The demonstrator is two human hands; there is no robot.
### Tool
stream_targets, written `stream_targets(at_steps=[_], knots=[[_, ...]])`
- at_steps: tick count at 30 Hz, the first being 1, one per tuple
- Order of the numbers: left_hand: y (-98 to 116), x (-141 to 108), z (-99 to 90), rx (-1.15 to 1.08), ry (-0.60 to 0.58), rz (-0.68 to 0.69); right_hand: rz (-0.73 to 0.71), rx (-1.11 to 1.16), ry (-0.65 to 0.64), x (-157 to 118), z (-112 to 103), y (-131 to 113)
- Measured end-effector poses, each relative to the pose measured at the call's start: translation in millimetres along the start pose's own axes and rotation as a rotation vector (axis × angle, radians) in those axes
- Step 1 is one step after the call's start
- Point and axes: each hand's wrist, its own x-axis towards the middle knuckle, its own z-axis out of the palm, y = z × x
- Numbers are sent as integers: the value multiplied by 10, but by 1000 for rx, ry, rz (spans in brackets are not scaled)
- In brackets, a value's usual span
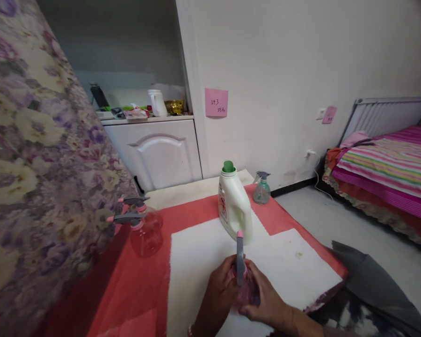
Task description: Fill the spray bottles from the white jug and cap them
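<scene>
A pink see-through spray bottle (243, 292) with a grey and pink trigger head stands upright between my hands, over the white cloth (191, 262). My left hand (219, 290) is closed around its neck and upper side, just under the head. On the other side, my right hand (266, 297) wraps the bottle's body. Right behind it is a large white jug (234, 203) with a side handle and a green piece in its open mouth. How full the held bottle is, I cannot tell.
Two more pink spray bottles (146, 238) stand on the red table cover (192, 217) at the left. A green spray bottle (262, 191) stands by the far right edge. A flowered curtain (45, 154) hangs at the left; a bed (389, 164) is to the right.
</scene>
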Motion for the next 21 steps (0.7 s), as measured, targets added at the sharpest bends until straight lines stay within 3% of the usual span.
stream_targets(at_steps=[8, 15, 21], knots=[[-131, 75, 232, -275, 213, -11, 69, -40, 74, 14, 27, -95], [-54, 47, 72, -130, 23, -31, 30, -17, 79, 19, 31, -81], [-141, 58, 228, -221, 246, -61, 19, -45, 91, -6, 37, -11]])
